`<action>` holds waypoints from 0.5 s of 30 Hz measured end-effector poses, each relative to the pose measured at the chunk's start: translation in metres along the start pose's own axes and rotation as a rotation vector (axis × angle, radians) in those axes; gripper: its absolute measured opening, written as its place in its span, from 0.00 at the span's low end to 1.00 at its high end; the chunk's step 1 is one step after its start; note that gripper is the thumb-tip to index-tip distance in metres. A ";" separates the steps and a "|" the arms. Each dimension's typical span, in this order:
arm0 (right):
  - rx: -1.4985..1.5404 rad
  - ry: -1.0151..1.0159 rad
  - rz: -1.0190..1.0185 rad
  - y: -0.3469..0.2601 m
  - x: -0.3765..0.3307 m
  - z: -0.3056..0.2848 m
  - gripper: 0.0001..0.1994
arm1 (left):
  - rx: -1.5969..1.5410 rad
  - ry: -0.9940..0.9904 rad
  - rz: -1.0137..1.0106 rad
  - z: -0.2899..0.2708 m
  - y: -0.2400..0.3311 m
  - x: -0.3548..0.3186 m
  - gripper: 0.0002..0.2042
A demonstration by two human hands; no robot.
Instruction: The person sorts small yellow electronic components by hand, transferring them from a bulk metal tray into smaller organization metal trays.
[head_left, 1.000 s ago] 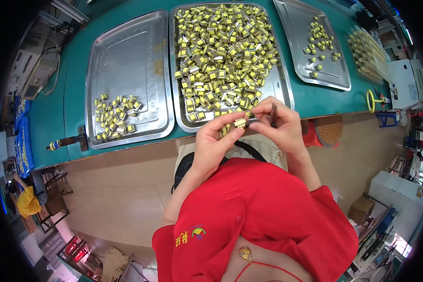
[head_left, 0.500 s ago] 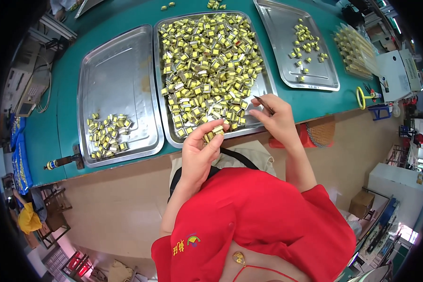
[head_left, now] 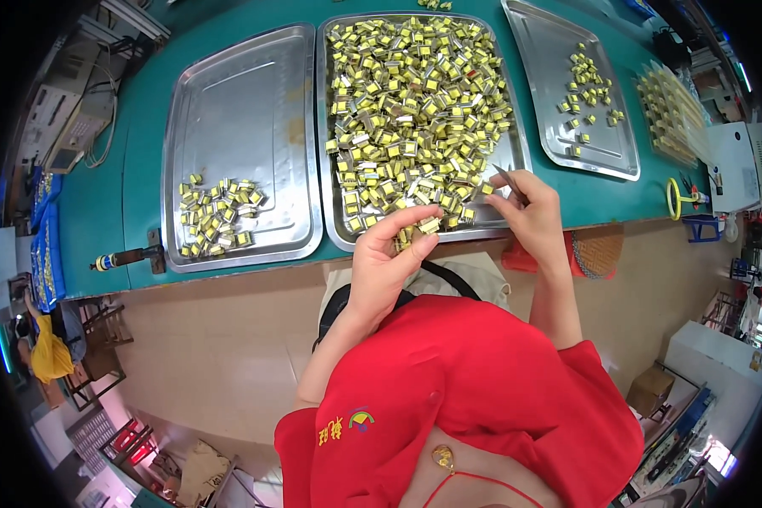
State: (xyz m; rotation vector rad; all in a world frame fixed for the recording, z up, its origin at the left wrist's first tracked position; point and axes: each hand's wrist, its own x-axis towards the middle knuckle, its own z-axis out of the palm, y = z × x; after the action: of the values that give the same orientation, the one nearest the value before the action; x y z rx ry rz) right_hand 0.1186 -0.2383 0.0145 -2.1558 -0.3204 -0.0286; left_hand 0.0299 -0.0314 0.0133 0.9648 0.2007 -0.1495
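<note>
My left hand (head_left: pixel 388 262) is closed around a few small yellow-wrapped transformers (head_left: pixel 429 226) at the near edge of the middle metal tray (head_left: pixel 510 151). Their silvery cores show between thumb and fingers; the palm hides how many there are. Over that tray's near right corner, my right hand (head_left: pixel 533 213) grips a slim dark pointed tool (head_left: pixel 505 179), perhaps tweezers. One small transformer (head_left: pixel 488 189) lies by the right thumb tip; whether the thumb touches it I cannot tell. A dense heap of like transformers (head_left: pixel 423 110) fills most of the middle tray.
The left tray (head_left: pixel 237 110) has a small cluster of transformers (head_left: pixel 218 216) at its near end. More sit in the right tray (head_left: pixel 546 106). Stacked clear plastic trays (head_left: pixel 673 110), a yellow tape ring (head_left: pixel 674 199) and a bench-edge clamp-like fixture (head_left: pixel 131 257) stand around the green table (head_left: pixel 106 229).
The view has shifted, so the trays appear farther right and slightly higher. My left hand keeps its transformers, and my right hand still holds the dark tool near the heap.
</note>
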 end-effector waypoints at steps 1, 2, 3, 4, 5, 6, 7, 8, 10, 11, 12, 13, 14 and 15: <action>0.011 0.009 -0.002 0.000 -0.001 -0.001 0.12 | -0.006 -0.006 0.001 0.000 0.000 0.000 0.15; 0.025 -0.010 0.038 0.000 -0.003 -0.003 0.12 | 0.023 0.005 0.003 0.001 0.000 -0.001 0.15; 0.046 -0.027 0.075 0.000 -0.004 -0.005 0.12 | 0.049 0.014 0.007 0.001 0.000 -0.001 0.15; 0.063 -0.039 0.113 0.000 -0.005 -0.007 0.13 | 0.071 0.013 0.021 0.001 0.000 -0.002 0.15; 0.133 -0.062 0.128 0.000 -0.006 -0.009 0.12 | 0.024 0.016 -0.004 0.001 -0.001 -0.001 0.15; 0.201 -0.082 0.143 0.000 -0.007 -0.009 0.12 | -0.025 0.012 -0.021 0.000 0.000 -0.002 0.15; 0.271 -0.101 0.157 0.000 -0.008 -0.009 0.11 | -0.076 0.002 -0.031 -0.001 0.000 -0.002 0.16; 0.330 -0.112 0.134 -0.001 -0.009 -0.009 0.11 | -0.114 -0.003 -0.012 -0.001 -0.002 0.000 0.14; 0.427 -0.111 0.140 -0.004 -0.010 -0.007 0.11 | -0.228 -0.038 -0.049 -0.004 -0.002 0.002 0.14; 0.479 -0.112 0.145 -0.006 -0.011 -0.005 0.11 | -0.287 -0.048 -0.064 -0.006 -0.002 0.003 0.14; 0.543 -0.104 0.148 -0.009 -0.012 -0.003 0.12 | -0.300 -0.055 -0.057 -0.006 -0.003 0.003 0.11; 0.548 -0.139 0.151 -0.012 -0.013 -0.004 0.13 | -0.315 -0.065 -0.068 -0.006 -0.003 0.003 0.10; 0.553 -0.174 0.156 -0.014 -0.013 -0.005 0.14 | -0.335 -0.073 -0.078 -0.006 -0.003 0.003 0.10; 0.558 -0.210 0.161 -0.017 -0.014 -0.006 0.15 | -0.355 -0.080 -0.089 -0.006 -0.004 0.003 0.09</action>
State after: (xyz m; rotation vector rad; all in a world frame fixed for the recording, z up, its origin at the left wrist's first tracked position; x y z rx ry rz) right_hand 0.1011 -0.2369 0.0296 -1.6228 -0.2384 0.3426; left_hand 0.0317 -0.0285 0.0061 0.5957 0.1887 -0.2252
